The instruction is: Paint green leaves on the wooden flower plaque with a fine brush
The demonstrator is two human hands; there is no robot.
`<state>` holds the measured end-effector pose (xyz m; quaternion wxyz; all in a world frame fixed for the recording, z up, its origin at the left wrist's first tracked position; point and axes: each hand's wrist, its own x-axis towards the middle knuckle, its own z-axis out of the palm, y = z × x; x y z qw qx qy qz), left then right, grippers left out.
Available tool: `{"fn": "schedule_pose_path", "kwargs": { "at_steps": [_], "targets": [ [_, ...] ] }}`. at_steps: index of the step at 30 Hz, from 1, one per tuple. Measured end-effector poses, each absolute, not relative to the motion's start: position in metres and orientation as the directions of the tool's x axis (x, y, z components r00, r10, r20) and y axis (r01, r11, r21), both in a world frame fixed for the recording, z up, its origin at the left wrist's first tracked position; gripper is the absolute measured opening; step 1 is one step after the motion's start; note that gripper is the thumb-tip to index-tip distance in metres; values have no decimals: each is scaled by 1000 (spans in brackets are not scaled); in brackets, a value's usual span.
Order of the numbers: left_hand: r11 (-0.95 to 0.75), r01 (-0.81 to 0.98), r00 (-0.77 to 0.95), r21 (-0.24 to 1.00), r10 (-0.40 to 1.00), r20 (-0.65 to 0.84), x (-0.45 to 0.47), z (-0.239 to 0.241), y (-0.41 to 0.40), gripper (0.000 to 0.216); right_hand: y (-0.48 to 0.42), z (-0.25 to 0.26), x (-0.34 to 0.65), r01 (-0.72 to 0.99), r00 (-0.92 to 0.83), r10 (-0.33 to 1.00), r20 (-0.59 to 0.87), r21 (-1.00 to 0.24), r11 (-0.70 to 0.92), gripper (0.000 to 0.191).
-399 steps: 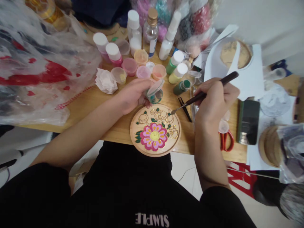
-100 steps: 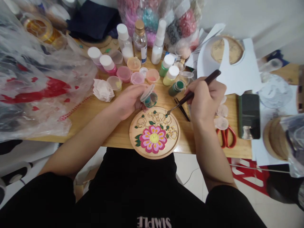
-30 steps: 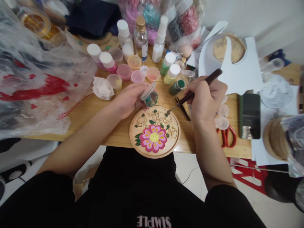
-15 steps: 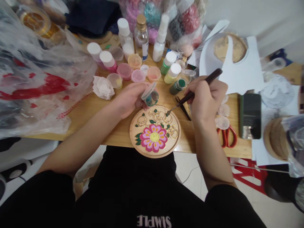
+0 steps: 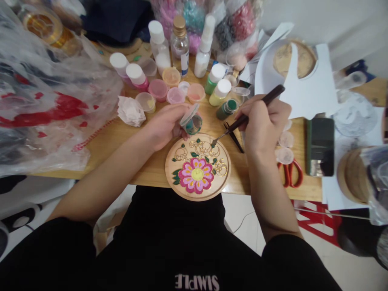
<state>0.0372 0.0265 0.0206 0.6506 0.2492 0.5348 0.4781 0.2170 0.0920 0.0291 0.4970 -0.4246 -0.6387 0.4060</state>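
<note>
A round wooden board [image 5: 222,186] lies at the table's front edge, jutting a little past it. On it are a pink flower [image 5: 197,175] with a yellow centre, dark green leaves and gold outlines. My right hand [image 5: 263,121] grips a palette knife [image 5: 242,120] by its dark handle, with the metal tip at a small leaf near the board's upper right. Above the board's upper left edge, my left hand [image 5: 170,126] holds a small clear plastic cup [image 5: 194,124] with green paint in it and its lid tilted up. Some left fingers are hidden behind the cup.
Paint cups [image 5: 158,90], white-capped bottles [image 5: 222,89] and an open dark green paint jar [image 5: 228,109] stand behind the board. Tweezers [image 5: 235,139], red-handled scissors [image 5: 293,174] and a phone [image 5: 320,147] lie to the right. A plastic bag [image 5: 54,113] covers the left side.
Both hands keep their holds, and the knife tip stays at the same small leaf with only a slight shift. The camera view has moved slightly.
</note>
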Motion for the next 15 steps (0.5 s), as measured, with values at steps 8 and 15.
{"fn": "schedule_pose_path", "kwargs": {
  "at_steps": [8, 15],
  "targets": [
    [422, -343, -21, 839, 890, -456, 39, 25, 27, 23, 94, 24, 219, 153, -177, 931, 318, -926, 346, 29],
    [425, -344, -24, 837, 887, -461, 38, 24, 27, 21, 93, 28, 218, 123, -146, 937, 317, -934, 335, 30]
  ]
}}
